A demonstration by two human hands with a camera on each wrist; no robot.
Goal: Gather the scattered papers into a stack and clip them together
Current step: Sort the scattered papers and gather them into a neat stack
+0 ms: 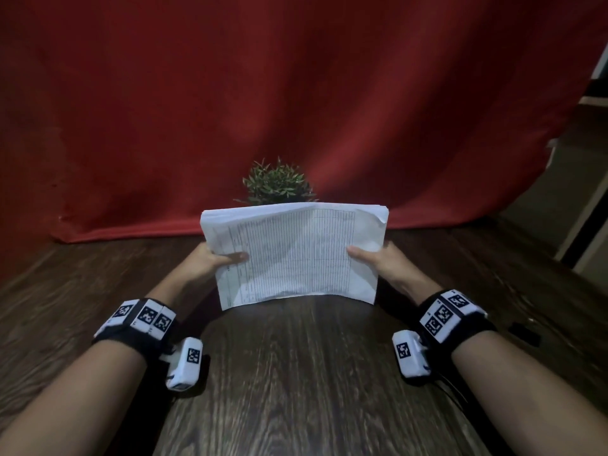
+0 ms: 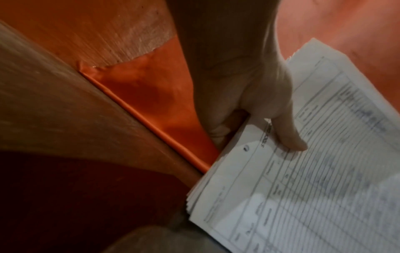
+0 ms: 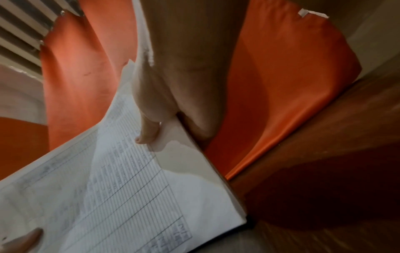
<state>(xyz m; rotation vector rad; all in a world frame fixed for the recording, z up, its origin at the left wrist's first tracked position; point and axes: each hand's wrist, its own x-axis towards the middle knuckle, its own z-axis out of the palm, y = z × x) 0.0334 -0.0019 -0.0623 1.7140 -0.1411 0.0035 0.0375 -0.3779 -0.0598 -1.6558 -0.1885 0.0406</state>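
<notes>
Papers point(image 1: 296, 255), gathered into one stack of ruled, table-printed sheets, stand on their lower edge on the dark wooden table point(image 1: 296, 373), held between my two hands and leaning slightly away from me. My left hand point(image 1: 214, 258) grips the stack's left edge: the thumb lies across the printed front sheet, and the fingers are hidden behind the stack. In the left wrist view the same hand point(image 2: 249, 95) presses its thumb on the top sheet just inside the margin, and the sheet edges show as a slightly fanned block below it. My right hand point(image 1: 378, 258) grips the right edge in the mirror manner, thumb on the front, fingers out of sight behind; the right wrist view shows this hand point(image 3: 173, 95) with the thumb tip on the ruled page and the stack's side edge running down toward the table. The upper right corner of the front sheet is curled. Behind the stack, partly hidden by it, stands a small green plant point(image 1: 278, 182), before a red cloth backdrop point(image 1: 296, 93). A small dark object point(image 1: 524, 334) lies on the table beyond my right wrist; what it is cannot be told.
</notes>
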